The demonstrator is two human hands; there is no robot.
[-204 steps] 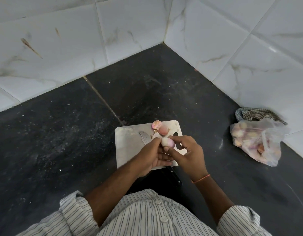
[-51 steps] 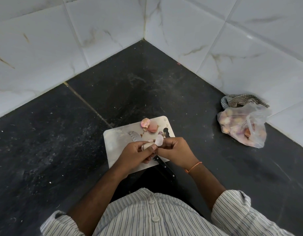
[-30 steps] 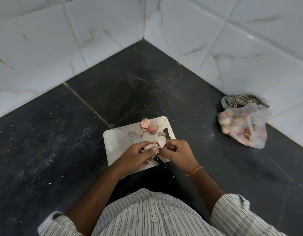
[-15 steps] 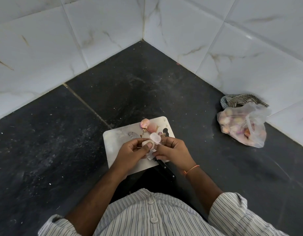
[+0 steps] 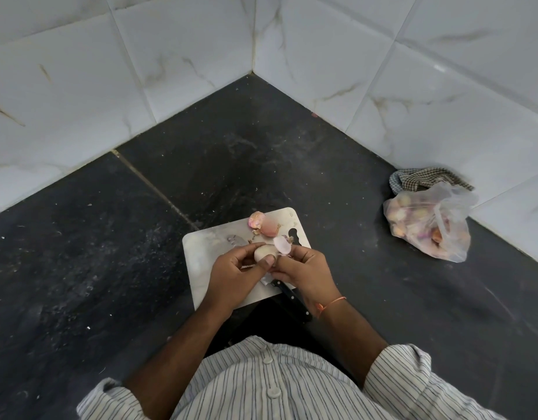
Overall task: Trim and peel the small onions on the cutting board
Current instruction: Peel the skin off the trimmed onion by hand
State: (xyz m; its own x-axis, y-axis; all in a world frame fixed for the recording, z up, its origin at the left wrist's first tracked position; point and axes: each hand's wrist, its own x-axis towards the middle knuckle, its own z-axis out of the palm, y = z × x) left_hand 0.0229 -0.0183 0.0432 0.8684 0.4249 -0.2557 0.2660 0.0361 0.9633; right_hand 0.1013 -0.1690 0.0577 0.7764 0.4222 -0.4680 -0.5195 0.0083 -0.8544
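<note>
Head view is showing me working over the board (image 5: 201, 253) on the dark counter: my left hand (image 5: 231, 275) is gripping the onion (image 5: 263, 253) with curled fingers just above the board's middle, and my right hand (image 5: 305, 272) is pinching a loose flap of skin (image 5: 282, 244) that is lifting off its far side. I am judging this onion as mostly bare, with that last flap still to come away. Two more pink pieces (image 5: 263, 224) are lying at the board's far edge; I cannot tell whether they are whole onions or shed skins, so what is left on the board is unclear. The knife (image 5: 289, 298) is lying under my hands, its black handle poking off the near edge. Well to the right, a clear bag (image 5: 428, 221) is holding many more small onions, resting against a checked cloth (image 5: 413, 178) by the wall.
</note>
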